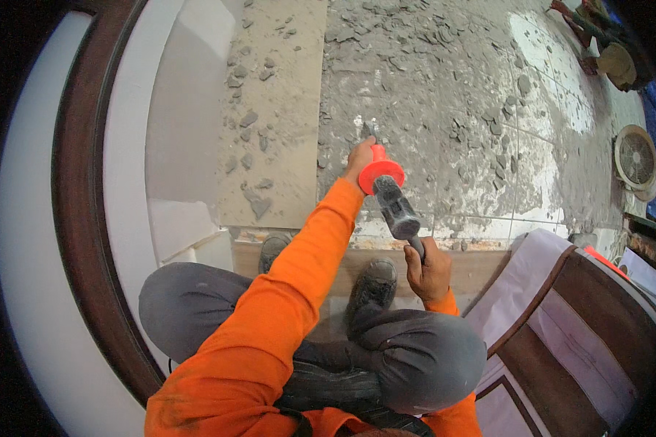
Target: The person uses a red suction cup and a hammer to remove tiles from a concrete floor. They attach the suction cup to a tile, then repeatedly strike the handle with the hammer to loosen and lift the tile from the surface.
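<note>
My left hand (359,157) is closed around a chisel with a round red hand guard (381,175). The chisel's dark tip (369,130) points away from me, onto the grey, mortar-covered floor. In my right hand (431,271) is the handle of a dusty club hammer (396,209). The hammer's head lies in line with the chisel, close behind the guard. It hides the chisel's struck end, so I cannot tell whether they touch. Broken grey chips (496,127) lie around the work spot, and patches of white tile show through.
A beige floor strip (273,146) with loose chips runs along the left, beside a white wall and dark brown trim (87,182). A brown-and-white panelled piece (561,342) stands at lower right. Farther right are a round fan (635,156) and another person (612,62).
</note>
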Demonstrator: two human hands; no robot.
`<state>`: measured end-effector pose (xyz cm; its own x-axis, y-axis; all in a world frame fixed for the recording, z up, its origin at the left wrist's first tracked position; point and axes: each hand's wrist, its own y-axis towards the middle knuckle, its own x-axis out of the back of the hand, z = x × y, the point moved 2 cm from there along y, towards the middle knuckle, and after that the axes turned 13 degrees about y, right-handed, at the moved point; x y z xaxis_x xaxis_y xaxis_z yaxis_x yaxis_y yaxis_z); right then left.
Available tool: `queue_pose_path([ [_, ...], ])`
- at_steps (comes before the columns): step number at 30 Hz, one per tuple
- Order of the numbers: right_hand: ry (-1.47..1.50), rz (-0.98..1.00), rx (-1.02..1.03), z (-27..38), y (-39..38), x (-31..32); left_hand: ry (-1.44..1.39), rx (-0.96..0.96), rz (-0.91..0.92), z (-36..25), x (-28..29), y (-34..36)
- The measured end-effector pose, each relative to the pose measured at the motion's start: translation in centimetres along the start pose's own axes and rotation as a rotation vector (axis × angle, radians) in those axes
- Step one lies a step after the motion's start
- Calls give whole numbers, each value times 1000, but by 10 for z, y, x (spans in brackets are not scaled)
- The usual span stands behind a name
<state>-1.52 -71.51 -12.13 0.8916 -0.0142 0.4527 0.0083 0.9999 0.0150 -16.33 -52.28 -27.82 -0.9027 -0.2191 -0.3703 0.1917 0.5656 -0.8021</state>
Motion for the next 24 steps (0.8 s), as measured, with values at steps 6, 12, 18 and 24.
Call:
queue_pose_path([
  [6,-185,29,36,-17,17,2,47,-174,123,-11,-5,16],
  [12,-149,52,136,11,35,11,110,-171,144,-35,-15,-18],
  [18,-247,58,217,-33,40,11,275,-261,142,-27,-9,12],
  [24,-183,38,186,3,35,7,340,-264,26,-31,-7,1],
])
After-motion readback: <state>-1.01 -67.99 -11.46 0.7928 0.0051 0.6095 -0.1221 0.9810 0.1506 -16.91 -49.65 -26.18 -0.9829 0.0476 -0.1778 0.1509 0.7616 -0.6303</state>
